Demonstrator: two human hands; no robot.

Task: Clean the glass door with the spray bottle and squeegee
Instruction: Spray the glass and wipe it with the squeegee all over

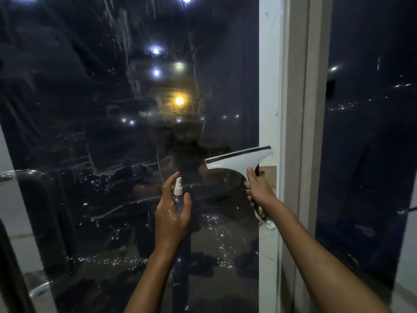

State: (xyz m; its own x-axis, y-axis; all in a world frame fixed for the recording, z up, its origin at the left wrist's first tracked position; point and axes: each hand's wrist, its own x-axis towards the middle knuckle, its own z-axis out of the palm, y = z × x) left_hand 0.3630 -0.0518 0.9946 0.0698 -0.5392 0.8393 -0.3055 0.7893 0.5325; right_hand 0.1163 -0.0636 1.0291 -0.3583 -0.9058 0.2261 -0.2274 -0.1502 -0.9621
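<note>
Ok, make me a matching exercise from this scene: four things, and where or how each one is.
Things:
1. spray bottle
2. squeegee
3. glass door
4. door frame

States:
A. streaked and dotted with wet drops
B. gripped by the handle in the right hand
C. pale upright post right of the pane
D. held upright in the left hand

Pairs: 1-D, 2-B, 3-A, 4-C

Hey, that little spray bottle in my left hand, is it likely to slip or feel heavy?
Probably light: the spray bottle is small, clear plastic. It may be slippery, since droplets glisten on the left hand holding it.
</note>
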